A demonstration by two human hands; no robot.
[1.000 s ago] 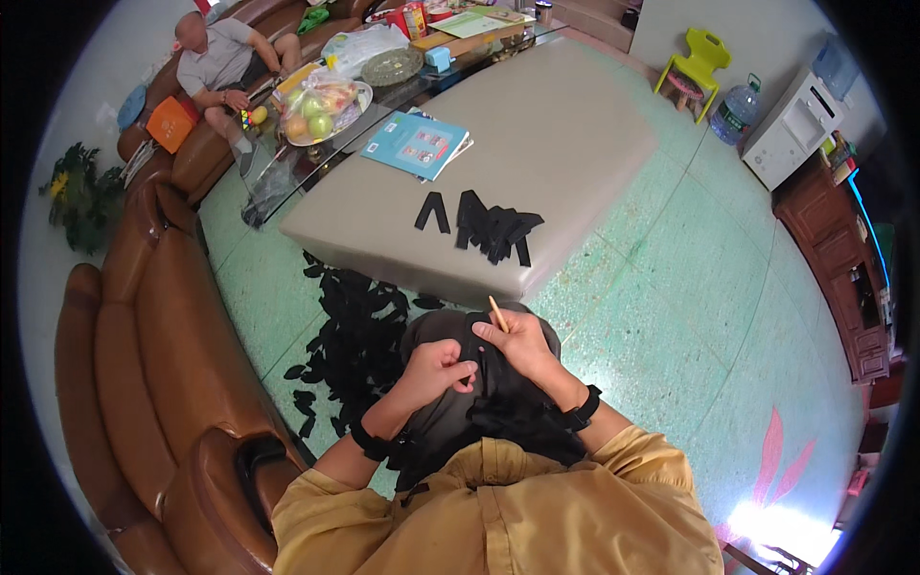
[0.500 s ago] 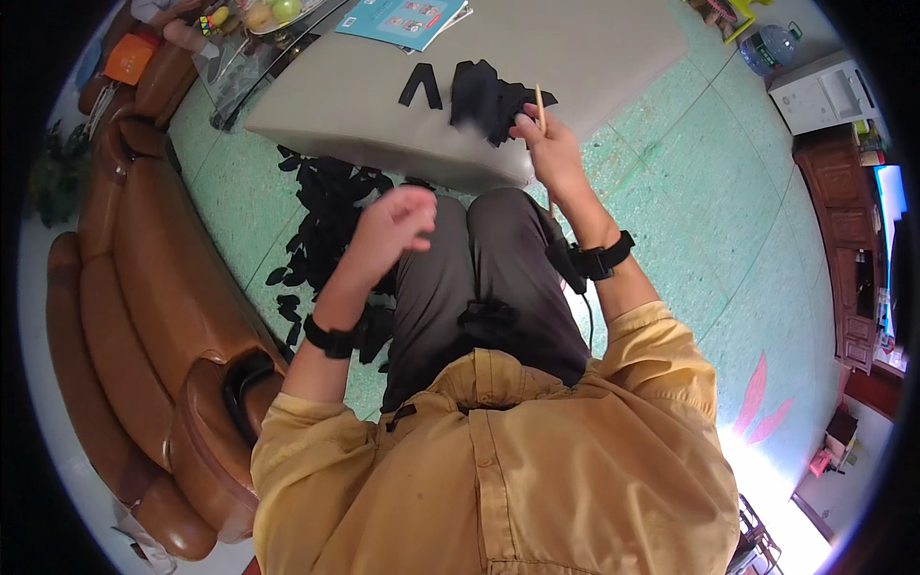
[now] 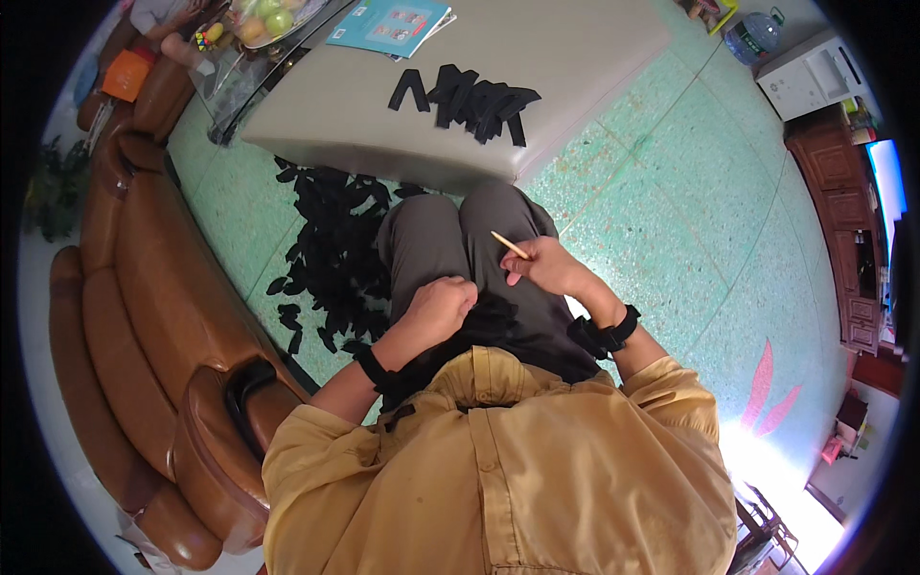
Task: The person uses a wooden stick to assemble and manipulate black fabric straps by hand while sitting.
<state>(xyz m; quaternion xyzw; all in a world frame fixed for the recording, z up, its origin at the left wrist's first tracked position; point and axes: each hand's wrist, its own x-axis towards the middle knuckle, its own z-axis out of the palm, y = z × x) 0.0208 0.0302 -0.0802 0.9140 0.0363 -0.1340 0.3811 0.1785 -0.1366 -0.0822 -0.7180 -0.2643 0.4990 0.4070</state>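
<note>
Above my thighs, my right hand [image 3: 548, 265] grips a thin, pointed wooden stick [image 3: 509, 244], its tip aimed up and left. Close to it on the left, my left hand [image 3: 443, 305] is closed with the fingers curled under; what it holds, if anything, is hidden. Dark black cloth [image 3: 494, 321] lies in my lap just below both hands. On the beige padded table [image 3: 335, 115] ahead, several folded black fabric strips [image 3: 476, 100] lie in an overlapping pile, with one V-shaped black strip [image 3: 409, 89] apart to its left.
A large heap of black fabric pieces [image 3: 331, 240] covers the floor left of my legs. Beyond it stands a brown leather sofa [image 3: 182, 307]. Blue booklets [image 3: 388, 27] and a fruit plate [image 3: 268, 21] are at the far left. Another person's arm [image 3: 158, 21] shows there.
My right hand has drawn back from the strip pile to my lap with the stick. My left hand has lowered to my lap and curled closed. The pile now looks more spread out.
</note>
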